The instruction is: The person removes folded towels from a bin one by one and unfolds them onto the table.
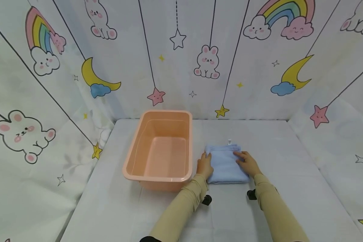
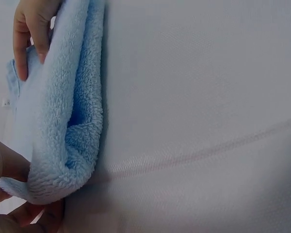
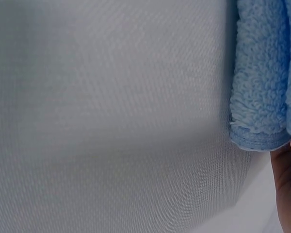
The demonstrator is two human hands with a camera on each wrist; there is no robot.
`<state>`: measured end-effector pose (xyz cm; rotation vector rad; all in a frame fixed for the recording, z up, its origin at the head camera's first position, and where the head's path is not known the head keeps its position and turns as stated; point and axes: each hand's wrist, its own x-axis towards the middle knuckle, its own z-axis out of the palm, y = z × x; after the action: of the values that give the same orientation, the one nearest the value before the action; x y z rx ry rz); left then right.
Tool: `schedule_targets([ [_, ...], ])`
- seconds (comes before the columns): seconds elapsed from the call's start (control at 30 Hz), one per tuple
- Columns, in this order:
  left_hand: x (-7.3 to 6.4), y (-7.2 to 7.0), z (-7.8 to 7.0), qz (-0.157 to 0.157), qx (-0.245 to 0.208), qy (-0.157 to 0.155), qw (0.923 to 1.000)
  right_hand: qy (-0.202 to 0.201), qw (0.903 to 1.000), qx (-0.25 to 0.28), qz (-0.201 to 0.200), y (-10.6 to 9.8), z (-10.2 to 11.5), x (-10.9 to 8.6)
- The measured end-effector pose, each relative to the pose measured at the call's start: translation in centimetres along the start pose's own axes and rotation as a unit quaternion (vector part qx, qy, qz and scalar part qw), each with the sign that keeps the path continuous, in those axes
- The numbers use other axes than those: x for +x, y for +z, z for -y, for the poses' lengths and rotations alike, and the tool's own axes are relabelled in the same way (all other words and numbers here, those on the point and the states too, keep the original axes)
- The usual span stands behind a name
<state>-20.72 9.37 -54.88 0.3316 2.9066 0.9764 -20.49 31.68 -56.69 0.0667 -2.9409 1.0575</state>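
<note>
A light blue terry towel (image 1: 225, 166), folded into a thick square, lies on the white table. My left hand (image 1: 205, 166) grips its left edge; the left wrist view shows fingers (image 2: 36, 216) beneath the fold and the thumb above. At the opposite edge is my right hand (image 1: 247, 163), with its fingers spread over the top of the towel. The right wrist view catches part of this hand (image 3: 287, 187) tucked against the towel's end. Rolled, layered folds show along the near side of the towel (image 2: 63, 107).
A peach plastic basin (image 1: 166, 179) stands left of the towel, close to my left forearm. A small white tag (image 1: 229, 142) sticks out from the towel's far edge. White cloth walls (image 1: 181, 84) printed with cartoon bunnies, stars and rainbows enclose the table (image 1: 278, 141) at the back and sides.
</note>
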Motion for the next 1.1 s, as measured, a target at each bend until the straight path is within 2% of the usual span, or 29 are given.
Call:
schedule_targets([
  [0.4, 0.5, 0.4, 0.5, 0.01, 0.021, -0.028, 0.9993, -0.018, 0.9997, -0.012, -0.012, 0.0, 0.1, -0.1],
  [0.73, 1.0, 0.5, 0.8, 0.007, 0.021, -0.044, 0.9988, -0.001, 0.9997, 0.006, -0.025, 0.1, 0.0, -0.1],
  [0.9, 0.6, 0.4, 0.6, 0.005, 0.058, -0.032, 0.9978, 0.029, 0.9994, 0.011, -0.018, 0.1, -0.2, -0.3],
  [1.1, -0.1, 0.1, 0.3, -0.005, 0.122, 0.001, 0.9925, 0.077, 0.9968, 0.012, 0.021, -0.5, 0.1, -0.6],
])
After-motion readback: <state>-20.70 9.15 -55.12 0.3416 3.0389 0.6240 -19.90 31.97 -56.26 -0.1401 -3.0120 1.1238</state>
